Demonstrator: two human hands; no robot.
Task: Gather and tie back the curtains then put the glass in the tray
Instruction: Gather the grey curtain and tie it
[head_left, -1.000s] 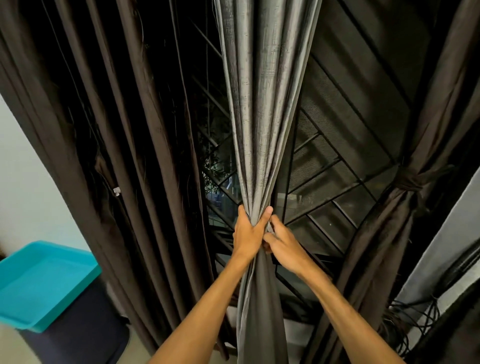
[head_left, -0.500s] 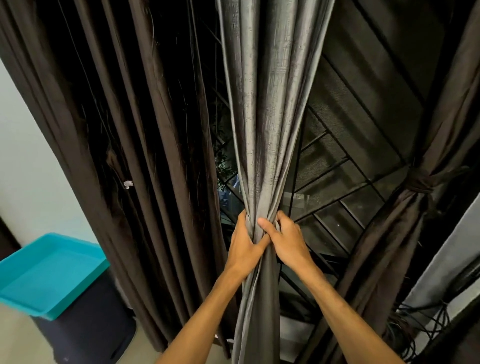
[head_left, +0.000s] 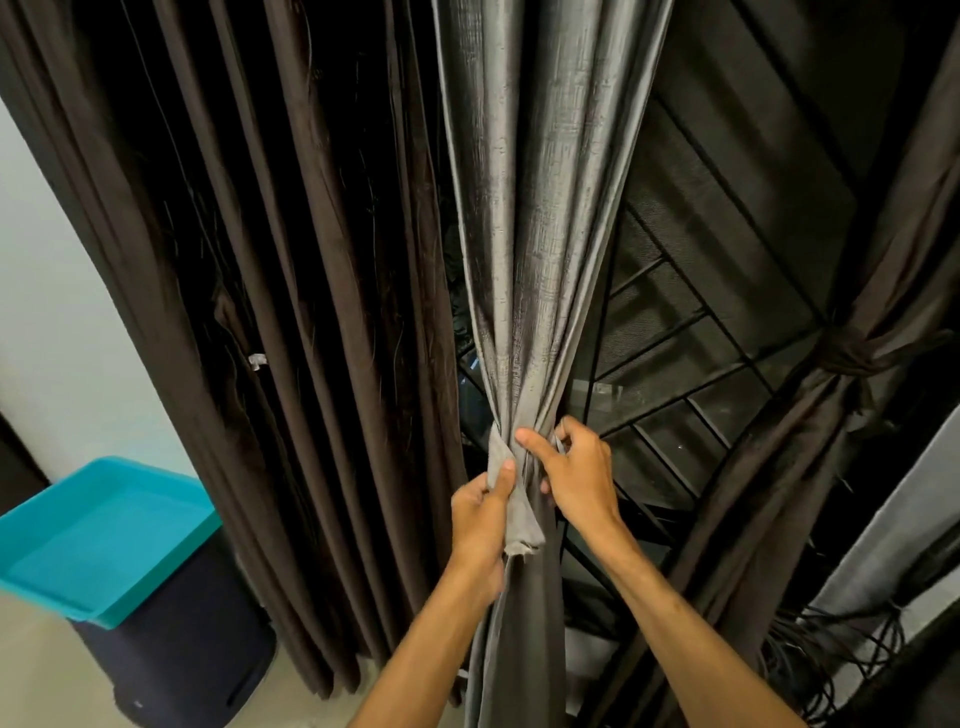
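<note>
Far left of the grey curtain (head_left: 540, 208), low down, the teal tray (head_left: 104, 540) sits on a dark bin (head_left: 182, 670); I see no glass anywhere. Between the tray and the grey curtain, a loose brown curtain (head_left: 291, 312) hangs ungathered. My left hand (head_left: 480, 525) is at the gathered bunch's left edge, thumb and fingers pinching the free end of a grey tie-back strip (head_left: 514, 509) that wraps the grey curtain's waist. The cloth is drawn into one tight neck here and fans out above. My right hand (head_left: 582, 478) is on the neck's right side, thumb laid across the front and fingers curled round behind, holding the folds together. Right of it is the window grille (head_left: 701, 364), then a tied brown curtain (head_left: 779, 467), already knotted. I judge the grey fabric light, soft and a little slick, so the pleats would slide apart if my right grip eased. The place to hold is the narrow neck itself, with the strip taken near its end and pulled snug.
</note>
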